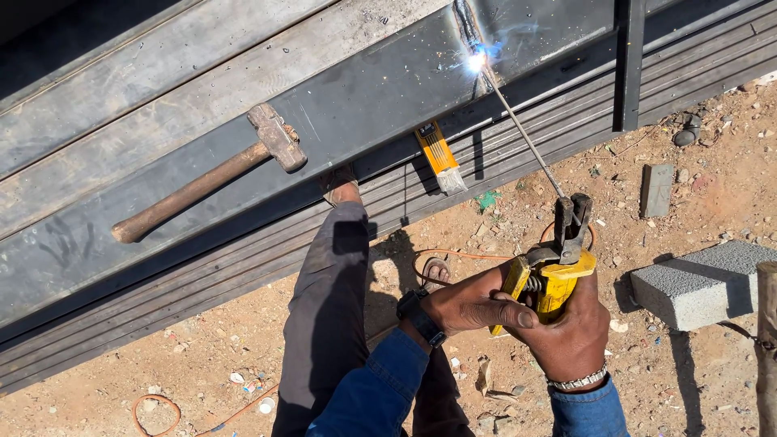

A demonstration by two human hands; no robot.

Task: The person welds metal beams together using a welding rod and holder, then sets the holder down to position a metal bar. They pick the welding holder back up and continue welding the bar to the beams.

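Mid-weld here: both my right hand [571, 332] and left hand [473, 303] are wrapped tight round the yellow rod holder [550, 279], rod [522, 129] tip sparking on the seam of the steel beam [356, 105]. Next I'd guess a slow, steady feed along the seam. Hammer [206, 178] and rod packet [441, 158] sit well off to the left; concrete block [700, 283] crowds my right.

- One view only: a head-worn camera that looks steeply down past the wearer's chest and raised knee.
- Near field, bottom right: both hands, the left hand [469, 306] and the right hand [571, 328], fill the lower frame at close range.
- Far field, top: the steel beam [348, 113] crosses the frame diagonally.
- Ground: sandy soil [202, 356] lies well below the hands.
- No second view; no shared area.
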